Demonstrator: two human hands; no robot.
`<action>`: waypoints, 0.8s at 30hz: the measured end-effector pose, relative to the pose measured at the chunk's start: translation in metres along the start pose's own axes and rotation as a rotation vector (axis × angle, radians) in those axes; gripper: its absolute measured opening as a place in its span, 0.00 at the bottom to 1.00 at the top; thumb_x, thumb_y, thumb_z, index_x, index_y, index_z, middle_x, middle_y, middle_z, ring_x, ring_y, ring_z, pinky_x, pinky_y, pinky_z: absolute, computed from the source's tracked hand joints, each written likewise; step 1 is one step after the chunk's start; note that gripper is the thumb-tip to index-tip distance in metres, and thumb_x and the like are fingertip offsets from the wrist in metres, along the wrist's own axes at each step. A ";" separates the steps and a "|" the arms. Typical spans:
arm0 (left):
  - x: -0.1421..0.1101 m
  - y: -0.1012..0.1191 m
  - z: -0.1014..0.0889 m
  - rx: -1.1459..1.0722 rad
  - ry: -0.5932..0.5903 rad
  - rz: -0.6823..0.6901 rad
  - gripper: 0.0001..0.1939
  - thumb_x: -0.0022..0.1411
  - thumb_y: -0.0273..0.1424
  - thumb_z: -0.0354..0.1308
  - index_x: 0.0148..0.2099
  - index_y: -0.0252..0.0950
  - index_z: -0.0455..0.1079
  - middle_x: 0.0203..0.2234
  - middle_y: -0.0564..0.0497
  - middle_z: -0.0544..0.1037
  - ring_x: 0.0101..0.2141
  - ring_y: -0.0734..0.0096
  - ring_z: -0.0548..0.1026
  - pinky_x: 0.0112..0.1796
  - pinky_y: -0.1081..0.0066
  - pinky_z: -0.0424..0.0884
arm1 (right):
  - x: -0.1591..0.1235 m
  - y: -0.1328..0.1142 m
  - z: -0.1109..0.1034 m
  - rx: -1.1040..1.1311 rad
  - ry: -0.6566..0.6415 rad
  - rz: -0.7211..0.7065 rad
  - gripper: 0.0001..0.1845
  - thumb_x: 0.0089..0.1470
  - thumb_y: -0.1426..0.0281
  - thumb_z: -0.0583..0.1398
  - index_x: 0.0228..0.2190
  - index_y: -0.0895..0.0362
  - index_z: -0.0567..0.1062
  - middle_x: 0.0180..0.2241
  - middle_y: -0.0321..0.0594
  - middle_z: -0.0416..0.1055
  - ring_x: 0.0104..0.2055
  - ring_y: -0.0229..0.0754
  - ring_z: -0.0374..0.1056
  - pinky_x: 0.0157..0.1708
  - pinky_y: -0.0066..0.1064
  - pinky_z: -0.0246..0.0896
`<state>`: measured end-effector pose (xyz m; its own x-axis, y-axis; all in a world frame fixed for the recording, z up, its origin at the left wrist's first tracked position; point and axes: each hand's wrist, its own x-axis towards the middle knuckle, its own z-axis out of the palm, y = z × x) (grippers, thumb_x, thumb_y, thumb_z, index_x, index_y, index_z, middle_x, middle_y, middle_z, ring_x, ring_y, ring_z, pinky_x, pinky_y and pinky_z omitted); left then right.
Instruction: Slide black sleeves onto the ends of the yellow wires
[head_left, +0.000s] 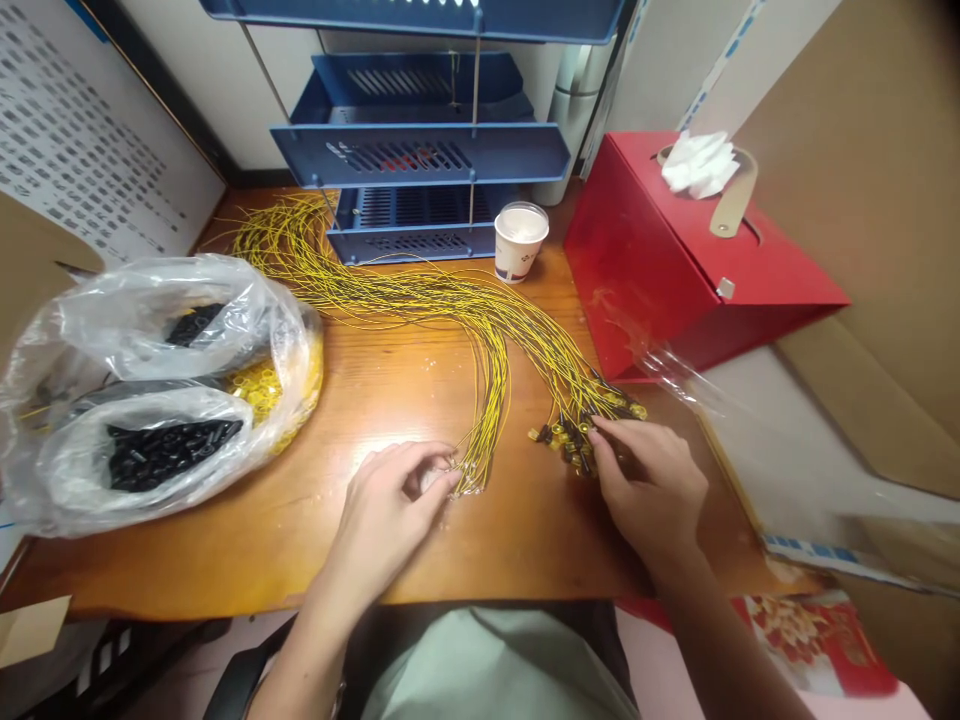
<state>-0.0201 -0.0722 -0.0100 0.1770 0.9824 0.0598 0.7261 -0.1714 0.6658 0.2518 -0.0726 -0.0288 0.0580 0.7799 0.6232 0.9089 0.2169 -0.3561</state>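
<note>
Left hand [390,500] sits on the wooden surface [375,390], thumb & fingertips pinched together on the bare ends of the yellow wires [480,330], near the surface's front edge. Right hand [649,480] lies palm-down just right of it, fingers curled onto a cluster of small black & yellow connectors [577,430] at the other wire ends; whether that grip actually pinches one can't be told.

Wires run as a long bundle from both hands back toward the blue tray rack [420,150] at the rear. A paper cup [520,240] stands by the rack, w/ a red box [675,260] to its right. At left, clear plastic bags [150,380] hold black parts & yellow pieces.
</note>
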 end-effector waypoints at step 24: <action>-0.017 -0.029 -0.073 0.284 0.519 -0.251 0.09 0.59 0.37 0.61 0.38 0.37 0.76 0.29 0.53 0.79 0.26 0.72 0.73 0.33 0.74 0.67 | -0.001 -0.001 -0.001 0.217 -0.017 -0.068 0.12 0.48 0.78 0.67 0.37 0.57 0.77 0.28 0.38 0.76 0.28 0.37 0.69 0.32 0.31 0.62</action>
<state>-0.0924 -0.0782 0.0237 -0.3145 0.8911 0.3270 0.8638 0.1258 0.4879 0.2511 -0.0744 -0.0285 -0.0084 0.7685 0.6398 0.8006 0.3886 -0.4562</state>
